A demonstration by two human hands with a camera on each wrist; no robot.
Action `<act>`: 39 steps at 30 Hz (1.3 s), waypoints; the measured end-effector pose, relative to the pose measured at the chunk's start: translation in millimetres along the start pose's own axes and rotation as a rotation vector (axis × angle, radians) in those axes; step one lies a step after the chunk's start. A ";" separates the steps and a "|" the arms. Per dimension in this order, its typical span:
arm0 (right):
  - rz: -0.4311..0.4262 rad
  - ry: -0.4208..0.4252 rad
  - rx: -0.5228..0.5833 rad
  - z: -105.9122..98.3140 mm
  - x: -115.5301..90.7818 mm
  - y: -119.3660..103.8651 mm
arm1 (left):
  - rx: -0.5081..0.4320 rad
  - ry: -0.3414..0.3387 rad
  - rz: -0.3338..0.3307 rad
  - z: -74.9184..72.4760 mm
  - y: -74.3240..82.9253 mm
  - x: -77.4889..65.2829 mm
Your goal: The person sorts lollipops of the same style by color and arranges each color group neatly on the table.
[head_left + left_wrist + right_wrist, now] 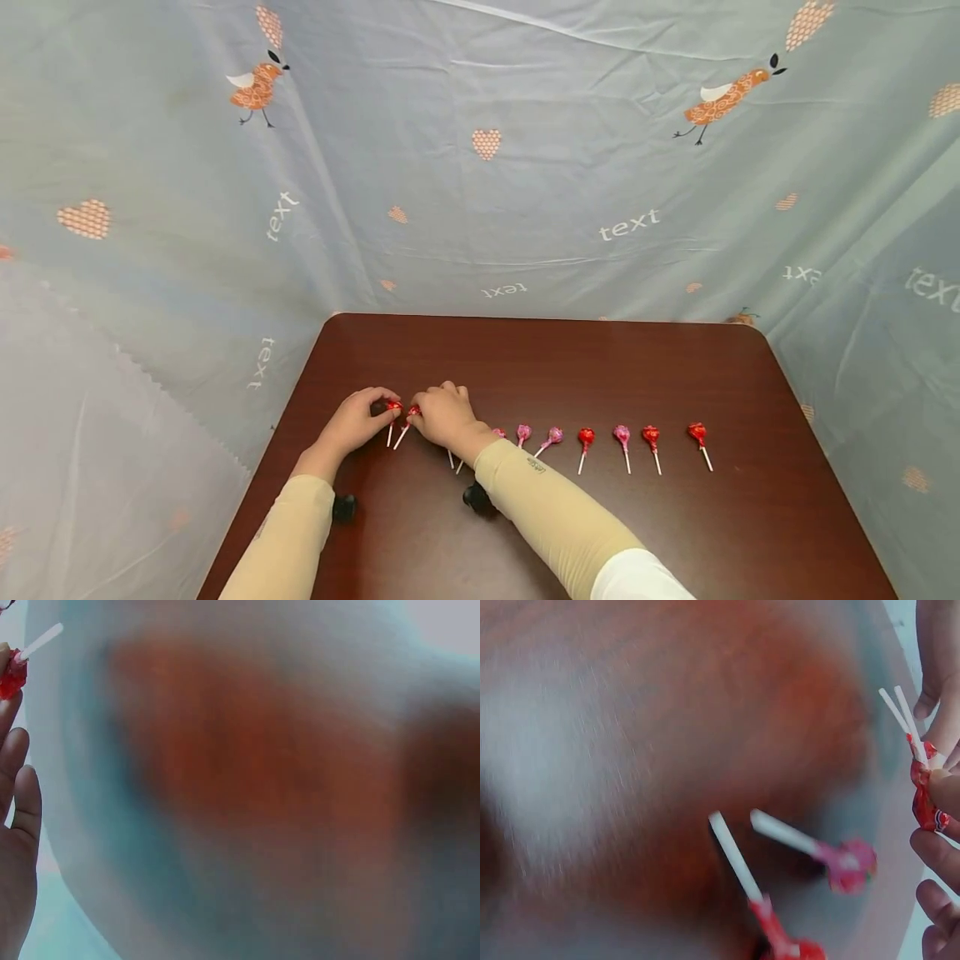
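Note:
At the left of the table, my left hand (358,421) pinches a red-wrapped lollipop (394,406) between thumb and fingers, its white stick pointing down toward me. The left wrist view shows this red candy head (13,675) at the fingertips. Right beside it, my right hand (444,417) pinches a second red lollipop (413,411), whose stick slants down to the left. In the right wrist view, the red wrappers (928,811) overlap by the fingers, with two white sticks side by side. Below my right hand lie more lollipops, a pink one (849,865) and a red one (769,922), partly hidden in the head view.
A row of red and pink lollipops runs rightward across the brown table (540,358), from a pink one (523,433) by my right sleeve to a red one (697,432) at the far end. A patterned cloth (450,192) hangs behind and beside the table.

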State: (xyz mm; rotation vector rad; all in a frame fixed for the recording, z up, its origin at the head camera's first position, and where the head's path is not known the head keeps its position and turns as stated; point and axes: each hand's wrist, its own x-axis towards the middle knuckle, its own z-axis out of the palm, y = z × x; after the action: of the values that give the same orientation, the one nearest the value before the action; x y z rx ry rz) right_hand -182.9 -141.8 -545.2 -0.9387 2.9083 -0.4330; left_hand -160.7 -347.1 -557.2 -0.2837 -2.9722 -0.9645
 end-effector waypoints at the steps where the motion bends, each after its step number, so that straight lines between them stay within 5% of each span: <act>1: 0.008 0.002 0.003 -2.2 0.7 3.5 | 0.002 0.006 0.000 -1.2 1.7 5.7; 9: 0.103 -0.001 0.031 -16.6 -2.4 36.5 | -0.020 -0.013 -0.014 -1.3 27.2 50.2; 26: 0.194 0.067 0.026 -36.3 -24.0 90.7 | -0.030 -0.028 -0.038 31.1 55.0 133.8; 39: 0.214 0.083 0.006 -42.4 -33.3 111.9 | 0.019 -0.035 -0.124 57.4 64.6 167.7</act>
State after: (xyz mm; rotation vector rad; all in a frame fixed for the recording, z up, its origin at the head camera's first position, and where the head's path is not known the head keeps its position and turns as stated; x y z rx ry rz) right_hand -224.9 -25.1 -537.1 -0.6123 3.0358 -0.4749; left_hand -311.5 -233.7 -556.2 -0.1188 -3.0604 -0.9515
